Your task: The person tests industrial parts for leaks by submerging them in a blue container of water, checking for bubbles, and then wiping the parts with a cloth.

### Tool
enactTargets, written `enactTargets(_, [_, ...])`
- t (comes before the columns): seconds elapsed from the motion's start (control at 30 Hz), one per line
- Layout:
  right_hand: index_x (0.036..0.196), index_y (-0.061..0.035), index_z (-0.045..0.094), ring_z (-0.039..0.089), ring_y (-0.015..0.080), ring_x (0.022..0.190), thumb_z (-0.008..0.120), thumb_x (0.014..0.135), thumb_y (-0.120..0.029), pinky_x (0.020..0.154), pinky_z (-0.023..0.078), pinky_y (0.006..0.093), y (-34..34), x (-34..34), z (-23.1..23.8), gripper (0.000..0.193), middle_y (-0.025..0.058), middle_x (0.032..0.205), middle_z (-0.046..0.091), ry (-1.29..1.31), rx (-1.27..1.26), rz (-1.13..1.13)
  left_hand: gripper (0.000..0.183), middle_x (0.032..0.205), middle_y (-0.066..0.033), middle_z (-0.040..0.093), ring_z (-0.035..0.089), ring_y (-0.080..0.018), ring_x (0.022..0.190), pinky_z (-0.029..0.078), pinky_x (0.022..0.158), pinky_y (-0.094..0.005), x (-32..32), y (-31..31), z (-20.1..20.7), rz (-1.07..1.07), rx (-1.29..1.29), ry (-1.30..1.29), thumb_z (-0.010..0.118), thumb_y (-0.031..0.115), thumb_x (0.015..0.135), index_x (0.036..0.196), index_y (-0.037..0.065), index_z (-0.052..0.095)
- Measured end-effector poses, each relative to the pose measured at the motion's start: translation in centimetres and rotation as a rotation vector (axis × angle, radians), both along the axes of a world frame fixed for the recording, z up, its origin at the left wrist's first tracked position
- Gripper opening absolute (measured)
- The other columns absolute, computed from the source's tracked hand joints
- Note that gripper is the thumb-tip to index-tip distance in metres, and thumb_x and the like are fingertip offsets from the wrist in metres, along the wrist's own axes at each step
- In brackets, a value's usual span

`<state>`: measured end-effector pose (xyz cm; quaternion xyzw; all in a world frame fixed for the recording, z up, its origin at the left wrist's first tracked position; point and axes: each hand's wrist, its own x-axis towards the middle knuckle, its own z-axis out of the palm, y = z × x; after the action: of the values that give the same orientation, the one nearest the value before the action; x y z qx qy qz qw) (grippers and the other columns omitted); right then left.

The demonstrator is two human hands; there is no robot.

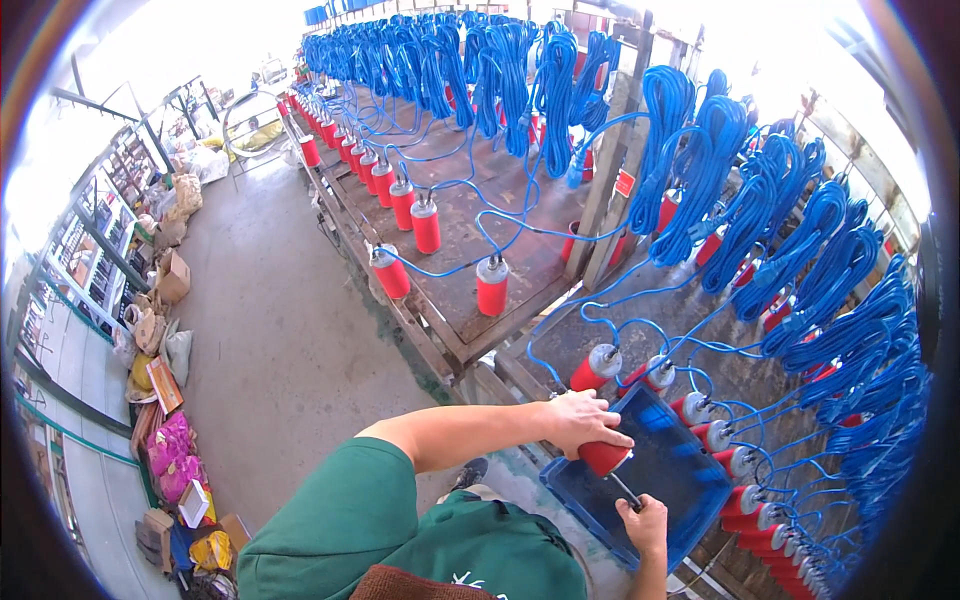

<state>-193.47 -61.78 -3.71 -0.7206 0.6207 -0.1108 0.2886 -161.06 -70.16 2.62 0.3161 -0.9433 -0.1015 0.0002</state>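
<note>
My left hand [582,422] is wrapped around a red cylinder [605,458], tilted so that one end faces my right side. In my right hand [645,522] is a slim dark rod-like tool [624,490], perhaps a screwdriver. Its far tip meets or nearly meets the end of the cylinder; the exact contact is too small to make out. Both hands are over a blue plastic crate [575,505]. Just beyond my left hand stands another red cylinder [597,368] with a grey cap and a blue cable.
Red cylinders with blue cables line the workbench [530,220] and the nearer bench on the right. Coiled blue cables [715,170] hang along both. A wooden post [612,170] rises where the benches meet. Bags and boxes [172,275] lie along the left side of the floor [260,300].
</note>
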Motion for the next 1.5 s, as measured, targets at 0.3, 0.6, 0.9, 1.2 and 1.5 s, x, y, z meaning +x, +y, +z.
enactTargets(0.3, [0.135, -0.0143, 0.06, 0.052, 0.0153, 0.048, 0.052, 0.114, -0.036, 0.04, 0.037, 0.0284, 2.3, -1.4, 0.8, 0.031, 0.006, 0.074, 0.06, -1.083, 0.475, -0.37, 0.103, 0.116, -0.0052, 0.063, 0.065, -0.029, 0.112, 0.051, 0.095, -0.0463, -0.8, -0.5, 1.0, -0.053, -0.047, 0.098, 0.092, 0.031, 0.064, 0.157, 0.034, 0.048])
enactTargets(0.6, [0.157, -0.0083, 0.048, 0.052, 0.0098, 0.065, 0.074, 0.094, -0.013, 0.058, 0.045, 0.027, 0.7, -0.5, 2.4, 0.068, 0.0007, 0.083, 0.052, -0.681, 0.299, -0.05, 0.102, 0.123, -0.003, 0.063, 0.063, -0.0256, 0.114, 0.05, 0.099, -0.0453, -0.4, -0.2, 0.1, 0.001, -0.044, 0.041, 0.091, 0.034, 0.069, 0.16, 0.035, 0.046])
enactTargets(0.9, [0.145, -0.0109, 0.057, 0.061, 0.0191, 0.069, 0.073, 0.097, -0.021, 0.071, 0.054, 0.0346, 0.3, 0.2, 2.5, 0.052, 0.0076, 0.085, 0.063, -0.441, 0.156, 0.076, 0.099, 0.126, -0.0034, 0.063, 0.063, -0.0276, 0.117, 0.049, 0.101, -0.0449, -0.6, 0.0, 0.3, 0.02, -0.02, 0.028, 0.091, 0.034, 0.07, 0.159, 0.032, 0.049])
enactTargets(1.2, [0.115, -0.0008, 0.071, 0.067, 0.0393, 0.111, 0.06, 0.103, -0.049, 0.097, 0.053, 0.0478, -2.9, 3.2, 3.4, 0.051, 0.0217, 0.115, 0.07, -0.069, 0.264, 0.243, 0.099, 0.127, -0.0043, 0.062, 0.062, -0.0277, 0.117, 0.049, 0.103, -0.0454, -0.6, 0.3, -0.2, -0.001, -0.133, 0.008, 0.091, 0.034, 0.069, 0.159, 0.037, 0.048])
enactTargets(1.5, [0.109, 0.0016, 0.077, 0.074, 0.0361, 0.091, 0.068, 0.099, -0.029, 0.088, 0.056, 0.0454, -5.1, 3.9, 3.4, 0.034, 0.0218, 0.097, 0.077, -0.122, 0.42, 0.277, 0.1, 0.128, -0.0032, 0.06, 0.061, -0.0248, 0.119, 0.049, 0.103, -0.0451, -0.7, 0.5, 0.0, -0.032, -0.155, -0.061, 0.091, 0.035, 0.069, 0.158, 0.041, 0.047])
